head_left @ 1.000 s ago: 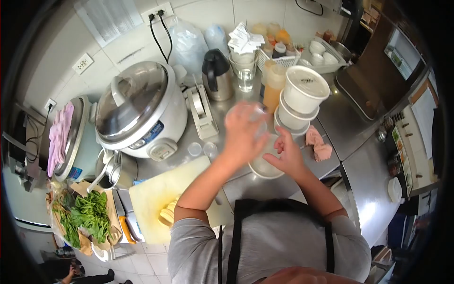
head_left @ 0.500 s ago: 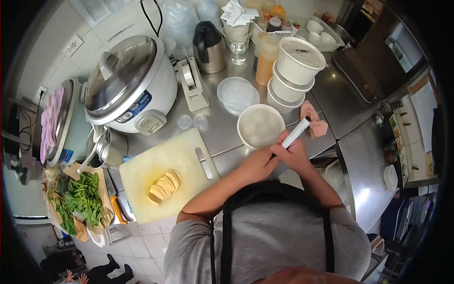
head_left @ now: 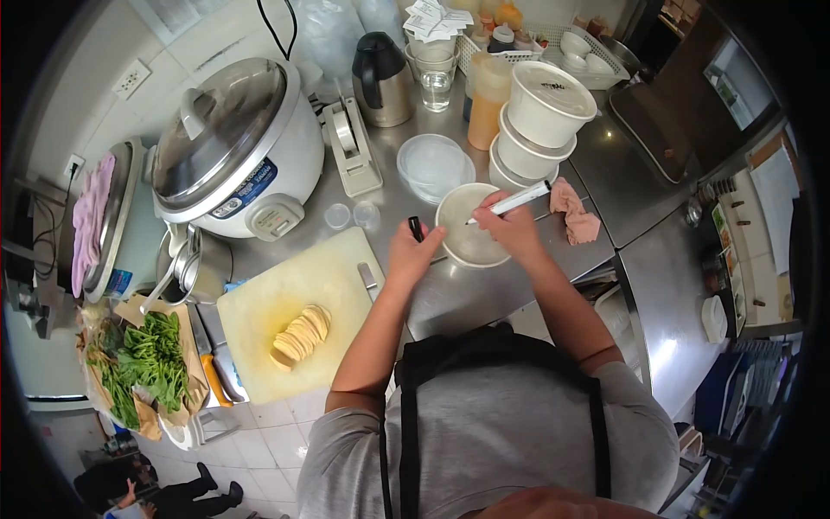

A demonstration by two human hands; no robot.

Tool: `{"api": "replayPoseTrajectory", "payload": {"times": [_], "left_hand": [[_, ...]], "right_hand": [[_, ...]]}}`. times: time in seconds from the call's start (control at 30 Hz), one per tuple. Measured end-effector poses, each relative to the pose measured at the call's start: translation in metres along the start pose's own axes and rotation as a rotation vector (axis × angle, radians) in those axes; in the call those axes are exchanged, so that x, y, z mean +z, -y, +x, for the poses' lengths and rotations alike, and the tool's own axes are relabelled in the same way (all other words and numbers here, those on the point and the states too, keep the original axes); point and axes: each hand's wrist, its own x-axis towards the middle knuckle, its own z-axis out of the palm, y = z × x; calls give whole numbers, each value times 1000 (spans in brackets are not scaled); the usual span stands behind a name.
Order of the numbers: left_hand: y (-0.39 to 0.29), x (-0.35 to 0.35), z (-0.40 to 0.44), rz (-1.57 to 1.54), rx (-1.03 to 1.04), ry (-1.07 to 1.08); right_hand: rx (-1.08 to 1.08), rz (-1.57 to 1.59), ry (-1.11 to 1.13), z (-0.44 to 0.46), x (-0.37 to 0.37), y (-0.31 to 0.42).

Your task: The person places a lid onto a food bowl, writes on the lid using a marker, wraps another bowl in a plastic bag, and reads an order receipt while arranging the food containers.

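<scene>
My right hand (head_left: 510, 232) grips a white marker (head_left: 521, 197), its bare tip over the lid of a round white tub (head_left: 471, 233). In my left hand (head_left: 415, 253) is the black marker cap (head_left: 416, 229), and that hand's thumb reaches the tub's left rim. Behind the tub lie clear round lids (head_left: 434, 167). Stacked white lidded tubs (head_left: 536, 151) stand just behind my right hand, and a pink cloth (head_left: 573, 212) lies to its right.
A cutting board (head_left: 328, 277) with sliced yellow food (head_left: 301, 337) lies at left, near a knife (head_left: 210, 368) and leafy greens (head_left: 160, 363). Behind are a rice cooker (head_left: 259, 173), tape dispenser (head_left: 353, 156), steel jug (head_left: 382, 82) and orange bottle (head_left: 489, 104). A person (head_left: 177, 497) is at lower left.
My hands have moved apart and the marker is now uncapped. My left hand went left with the cap; my right hand brought the marker tip down over the tub.
</scene>
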Motion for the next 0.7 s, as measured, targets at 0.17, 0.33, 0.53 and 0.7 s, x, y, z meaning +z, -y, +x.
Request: {"api": "replayPoseTrajectory", "payload": {"times": [0.17,0.33,0.53,0.7], "left_hand": [[-4,15,-6,-344,-172,124],[-5,16,-7,-417,-160,116],[-3,18,-5,-458,-161,121],[-8,17,-7,-467,-172,98]], "right_hand": [[-180,-138,-40,8,7,-33],[-235,-315,-73,3,12,-24],[-143,-203,-47,4,8,-25],[-267,-319,-123,7,11,-31]]}}
